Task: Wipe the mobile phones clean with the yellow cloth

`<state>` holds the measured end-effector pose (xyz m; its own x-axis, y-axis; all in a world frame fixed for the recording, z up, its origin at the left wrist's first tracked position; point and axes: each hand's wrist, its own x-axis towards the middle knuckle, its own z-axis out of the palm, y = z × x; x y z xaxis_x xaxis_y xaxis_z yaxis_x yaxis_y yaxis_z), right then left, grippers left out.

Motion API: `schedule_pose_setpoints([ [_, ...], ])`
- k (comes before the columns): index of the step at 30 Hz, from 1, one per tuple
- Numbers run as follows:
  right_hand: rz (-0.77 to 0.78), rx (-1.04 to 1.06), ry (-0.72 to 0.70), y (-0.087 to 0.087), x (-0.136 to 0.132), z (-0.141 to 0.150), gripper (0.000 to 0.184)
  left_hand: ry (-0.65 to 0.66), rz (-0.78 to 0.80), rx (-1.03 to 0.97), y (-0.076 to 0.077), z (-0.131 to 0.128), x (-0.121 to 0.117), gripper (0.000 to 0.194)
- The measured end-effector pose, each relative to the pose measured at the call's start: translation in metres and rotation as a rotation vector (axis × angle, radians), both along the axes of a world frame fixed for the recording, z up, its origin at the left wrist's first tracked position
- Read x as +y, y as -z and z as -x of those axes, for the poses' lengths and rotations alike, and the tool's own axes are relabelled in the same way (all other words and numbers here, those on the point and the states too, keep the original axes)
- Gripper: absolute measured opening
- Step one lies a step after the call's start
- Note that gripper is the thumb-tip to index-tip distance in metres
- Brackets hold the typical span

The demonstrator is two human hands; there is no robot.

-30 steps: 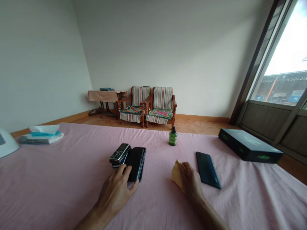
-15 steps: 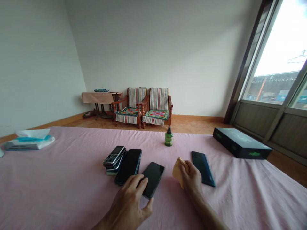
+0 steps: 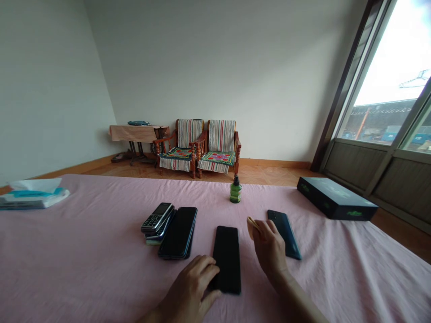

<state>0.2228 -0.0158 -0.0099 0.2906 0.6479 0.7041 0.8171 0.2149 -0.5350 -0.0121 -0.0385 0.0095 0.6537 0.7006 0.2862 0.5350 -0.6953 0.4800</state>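
A black smartphone [image 3: 227, 258] is in front of me, screen side up, its long side running away from me. My left hand [image 3: 191, 285] has its fingers and thumb at the phone's left edge and grips it there. Whether the phone rests fully on the cloth cover is hard to tell. My right hand [image 3: 270, 246], to the right of that phone, pinches a folded yellowish cloth [image 3: 251, 228]. Just beyond the right hand lies a dark blue smartphone [image 3: 285, 235], back up. Left of the gripped phone are stacked smartphones [image 3: 178, 233] and a pile of keypad phones [image 3: 158, 220].
A pink sheet [image 3: 101, 260] covers the table. On it stand a small green pump bottle [image 3: 235, 190], a black box [image 3: 336, 199] at right and a tissue pack [image 3: 37, 197] at far left. Two wooden armchairs [image 3: 217, 148] are against the wall.
The smartphone at my left hand has turned from slanting to nearly straight and shifted right and nearer. My left hand moved slightly right with it. The right hand's cloth has turned more edge-on.
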Motion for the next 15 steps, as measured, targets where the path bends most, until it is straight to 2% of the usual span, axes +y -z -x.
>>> schedule_pose_setpoints([
  [5, 0.197, -0.196, -0.171, 0.010, 0.003, 0.012, 0.023, 0.031, 0.025, -0.011, -0.003, -0.001, 0.000, 0.039],
  [10, 0.380, -0.176, -0.287, 0.008, 0.002, 0.023, 0.025, 0.032, 0.085, -0.081, -0.004, -0.002, 0.003, 0.039],
  [15, 0.501, -0.155, -0.369, 0.002, -0.023, 0.030, 0.027, 0.047, 0.114, -0.129, 0.000, 0.005, 0.008, 0.036],
])
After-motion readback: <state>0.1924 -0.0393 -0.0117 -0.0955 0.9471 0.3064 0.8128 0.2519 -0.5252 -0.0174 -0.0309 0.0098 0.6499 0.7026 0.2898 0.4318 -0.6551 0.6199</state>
